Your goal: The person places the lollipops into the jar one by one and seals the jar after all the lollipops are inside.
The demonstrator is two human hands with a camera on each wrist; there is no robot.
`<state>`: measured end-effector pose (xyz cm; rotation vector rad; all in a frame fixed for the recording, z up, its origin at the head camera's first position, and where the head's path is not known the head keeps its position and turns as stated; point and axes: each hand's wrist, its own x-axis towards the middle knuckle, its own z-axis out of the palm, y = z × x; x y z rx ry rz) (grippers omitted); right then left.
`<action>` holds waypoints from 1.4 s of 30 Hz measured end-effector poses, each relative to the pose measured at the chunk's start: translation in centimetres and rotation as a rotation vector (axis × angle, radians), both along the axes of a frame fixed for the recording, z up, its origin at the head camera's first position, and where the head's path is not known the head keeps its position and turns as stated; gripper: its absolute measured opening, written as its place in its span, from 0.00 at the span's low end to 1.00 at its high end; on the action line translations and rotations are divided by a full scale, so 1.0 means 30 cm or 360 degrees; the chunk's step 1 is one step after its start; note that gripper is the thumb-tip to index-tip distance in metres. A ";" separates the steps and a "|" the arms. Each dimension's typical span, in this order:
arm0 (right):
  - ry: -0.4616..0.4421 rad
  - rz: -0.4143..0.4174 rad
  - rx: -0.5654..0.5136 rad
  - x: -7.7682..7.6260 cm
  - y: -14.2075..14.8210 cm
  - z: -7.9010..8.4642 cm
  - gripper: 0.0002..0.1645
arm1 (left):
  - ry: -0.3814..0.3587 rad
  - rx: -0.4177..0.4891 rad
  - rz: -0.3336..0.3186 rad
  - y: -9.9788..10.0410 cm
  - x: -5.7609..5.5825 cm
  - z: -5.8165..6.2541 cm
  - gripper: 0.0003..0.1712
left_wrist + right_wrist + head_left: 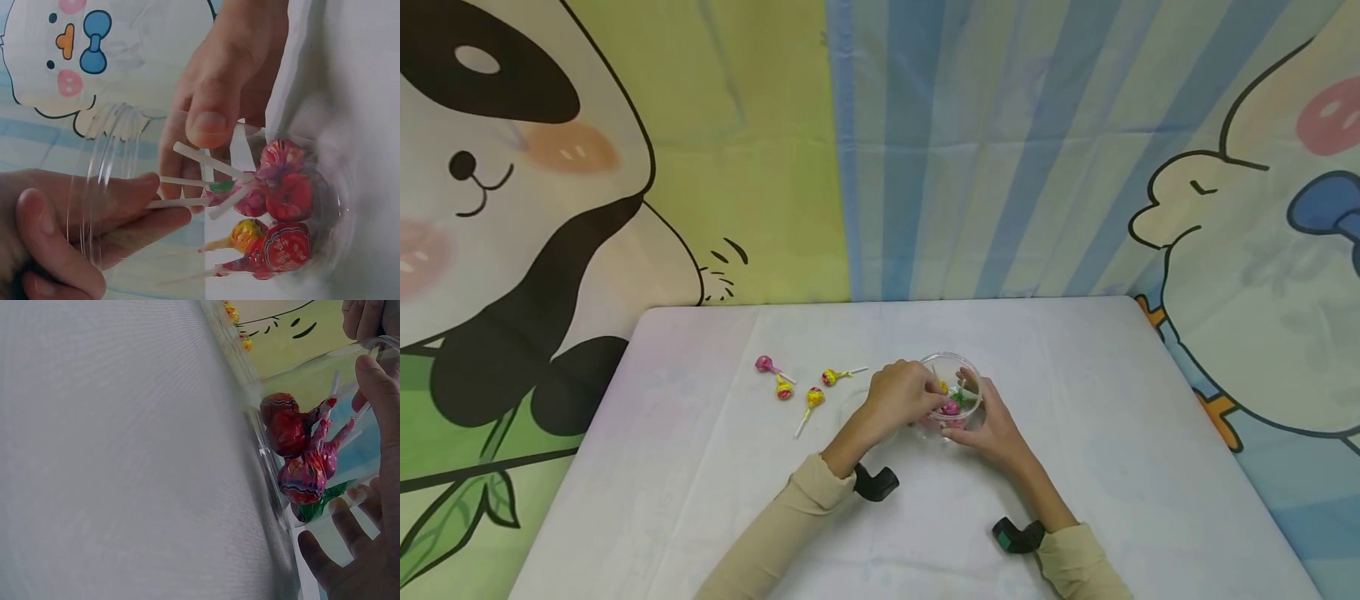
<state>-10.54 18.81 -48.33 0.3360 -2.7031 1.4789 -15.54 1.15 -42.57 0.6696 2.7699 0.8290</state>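
Observation:
A clear plastic jar [973,410] stands on the table with several lollipops [289,197] inside, wrapped in red, pink, yellow and green. My right hand [996,429] grips the jar from the right, its thumb on the near wall and its fingers around the side. Through the jar's mouth, my left hand [898,398] reaches in. In the left wrist view, its fingertips pinch white lollipop sticks [178,203]; whether one or two are held is unclear. The right wrist view shows red and pink lollipops [303,478] at the jar's bottom, heads down.
On the white table [700,500], left of the jar, lie a pink lollipop [764,364] and several yellow-and-red lollipops [815,397]. A clear round edge, perhaps a lid, shows faintly by my left wrist. A cartoon-printed curtain [925,167] hangs behind the table.

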 end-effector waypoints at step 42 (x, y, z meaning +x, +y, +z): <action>0.0005 -0.0034 0.0052 -0.037 0.035 -0.119 0.58 | 0.0537 -0.0141 0.0809 -0.571 0.281 -0.219 0.18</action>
